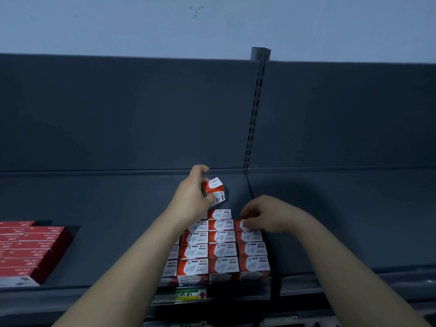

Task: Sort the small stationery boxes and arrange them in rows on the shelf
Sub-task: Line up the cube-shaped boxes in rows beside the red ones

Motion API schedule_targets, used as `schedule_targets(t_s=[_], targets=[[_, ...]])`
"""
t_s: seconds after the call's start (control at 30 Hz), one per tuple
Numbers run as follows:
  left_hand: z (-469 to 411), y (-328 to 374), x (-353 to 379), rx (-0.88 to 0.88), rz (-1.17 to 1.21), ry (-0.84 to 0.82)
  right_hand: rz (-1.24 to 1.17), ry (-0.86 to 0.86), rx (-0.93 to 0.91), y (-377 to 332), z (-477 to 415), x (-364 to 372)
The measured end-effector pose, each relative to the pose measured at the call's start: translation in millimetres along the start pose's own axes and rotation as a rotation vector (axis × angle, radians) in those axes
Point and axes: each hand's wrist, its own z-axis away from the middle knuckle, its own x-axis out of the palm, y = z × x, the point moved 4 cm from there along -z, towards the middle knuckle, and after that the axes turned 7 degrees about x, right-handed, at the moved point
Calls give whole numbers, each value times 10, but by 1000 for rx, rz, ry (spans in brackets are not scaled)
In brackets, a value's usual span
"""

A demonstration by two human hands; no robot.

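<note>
Head view: the left grip (192, 192), a bare hand, is raised above the shelf (118, 244) and closed around a small red-and-white paper clip box (215, 190); the box is tilted, one corner pointing up, clear of the others and in front of the dark back panel (118, 114). The right grip (266, 214), the other bare hand, is lower and to the right; its fingers are curled down onto the rearmost box (241, 224) of the right-hand row, with the thumb on that box's white top, so it seems to pinch it. Between the two forearms a block of matching boxes (221, 251) sits on the shelf near its front edge; the boxes lie side by side in rows that run from front to back, touching one another, tops printed "PAPER CLIPS"; the left forearm hides part of the leftmost row. Well apart, at the left end of the shelf, lies a stack of flat red boxes (28, 251). A green and yellow price label (191, 295) is fixed to the shelf's front rail below the block; a slotted upright (254, 109) rises behind the hands against the panel.
</note>
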Motion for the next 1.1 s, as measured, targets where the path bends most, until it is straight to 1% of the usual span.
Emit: schedule_targets(t_s=[0.07, 0.13, 0.17, 0.23, 0.3, 0.33, 0.43, 0.5, 0.57, 0.67, 0.8, 0.97, 1.1], targets=[[-17, 55, 49, 28, 14, -29, -81, 152, -35, 5, -12, -62], [-38, 137, 112, 71, 20, -52, -245, 250, -153, -54, 3, -131], [-47, 183, 141, 96, 29, -55, -305, 257, -207, -87, 5, -156], [-63, 256, 178, 126, 83, -48, -330, 267, -260, -110, -4, -201], [-58, 280, 180, 132, 100, -29, -330, 296, -250, -45, -27, -231], [-48, 267, 175, 138, 44, -22, -334, 309, -227, 17, -40, -233], [22, 145, 209, 123, -242, -75, -362, 269, -157, 198, -67, -149], [99, 36, 290, 68, -314, -157, -401, 203, -141, 270, -98, -47], [162, -29, 365, 49, -355, -197, -411, 166, -120, 318, -119, 20], [195, -80, 408, 60, -376, -170, -443, 156, -113, 347, -133, 34], [200, -93, 424, 74, -396, -160, -448, 108, -152, 299, -98, 100], [225, -102, 442, 77, -420, -131, -435, 120, -163, 295, -79, 146], [294, -91, 400, 109, -449, -82, -372, 142, -132, 272, 10, 251]])
